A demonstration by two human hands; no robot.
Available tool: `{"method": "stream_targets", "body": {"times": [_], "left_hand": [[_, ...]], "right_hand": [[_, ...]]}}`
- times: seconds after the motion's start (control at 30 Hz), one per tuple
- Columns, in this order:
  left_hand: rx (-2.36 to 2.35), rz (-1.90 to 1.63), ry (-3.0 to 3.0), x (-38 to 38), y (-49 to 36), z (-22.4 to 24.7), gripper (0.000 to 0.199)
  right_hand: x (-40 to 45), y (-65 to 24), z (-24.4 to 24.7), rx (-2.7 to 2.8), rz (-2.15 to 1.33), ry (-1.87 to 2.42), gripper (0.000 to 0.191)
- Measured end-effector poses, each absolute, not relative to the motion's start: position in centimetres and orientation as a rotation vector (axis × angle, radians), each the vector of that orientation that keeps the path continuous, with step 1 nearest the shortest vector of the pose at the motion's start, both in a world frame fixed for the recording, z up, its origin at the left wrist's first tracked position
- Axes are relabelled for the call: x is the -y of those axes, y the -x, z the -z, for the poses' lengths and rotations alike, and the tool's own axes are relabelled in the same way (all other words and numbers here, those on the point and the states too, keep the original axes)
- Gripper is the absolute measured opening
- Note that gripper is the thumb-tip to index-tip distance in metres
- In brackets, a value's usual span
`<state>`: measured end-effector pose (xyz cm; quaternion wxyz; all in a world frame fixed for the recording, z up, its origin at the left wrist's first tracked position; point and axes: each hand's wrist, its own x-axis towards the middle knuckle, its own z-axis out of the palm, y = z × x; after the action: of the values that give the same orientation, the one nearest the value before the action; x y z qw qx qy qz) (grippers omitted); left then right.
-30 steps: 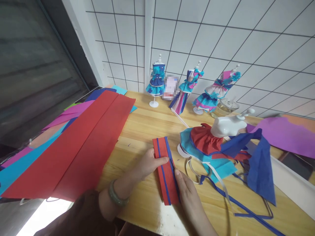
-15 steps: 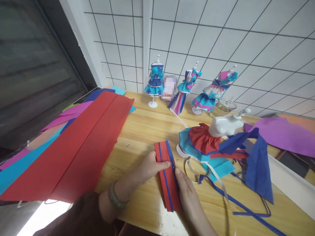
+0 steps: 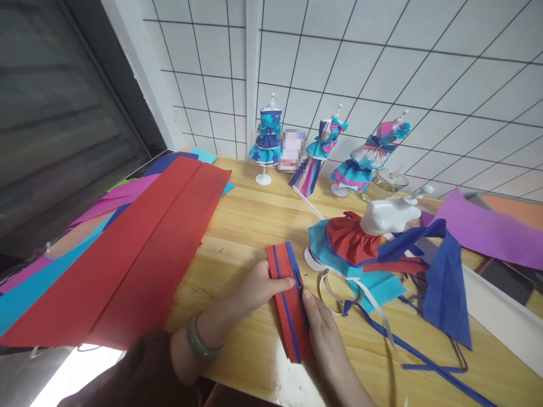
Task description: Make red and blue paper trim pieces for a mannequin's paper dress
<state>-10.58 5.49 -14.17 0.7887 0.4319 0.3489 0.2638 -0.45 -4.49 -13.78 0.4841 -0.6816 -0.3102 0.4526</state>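
My left hand pinches a red strip of paper or felt-like cloth with blue stripes, thumb on top and fingers underneath. The strip stands tilted above the table's front part. On its right side, my right hand is closed around what look like scissors; only thin dark blades show along the strip's blue edge, and the handles are hidden in the palm. To the right, a white doll dress form lies tipped over, wearing a gathered red skirt over a turquoise layer.
Large red sheets cover the left side over other coloured sheets. Three dressed doll forms, one in blue, stand by the tiled wall beside a glass teapot. Blue ribbon, a white ribbon and a purple sheet lie to the right.
The lower end of the red strip has shifted slightly. The purple sheet at the right has lifted a little at its far edge. Both hands keep nearly the same place.
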Motion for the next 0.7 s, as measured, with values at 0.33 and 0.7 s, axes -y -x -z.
{"method": "stream_targets", "body": {"times": [0.33,0.7], "left_hand": [[-0.768,-0.571,-0.931,-5.57,10.57,14.22,0.026],[-0.768,-0.618,-0.909,-5.67,10.57,14.45,0.027]], "right_hand": [[4.32,0.28,13.84,0.814,-1.066,1.703,0.057],[4.52,0.52,13.61,0.763,-1.084,1.717,0.052]]}}
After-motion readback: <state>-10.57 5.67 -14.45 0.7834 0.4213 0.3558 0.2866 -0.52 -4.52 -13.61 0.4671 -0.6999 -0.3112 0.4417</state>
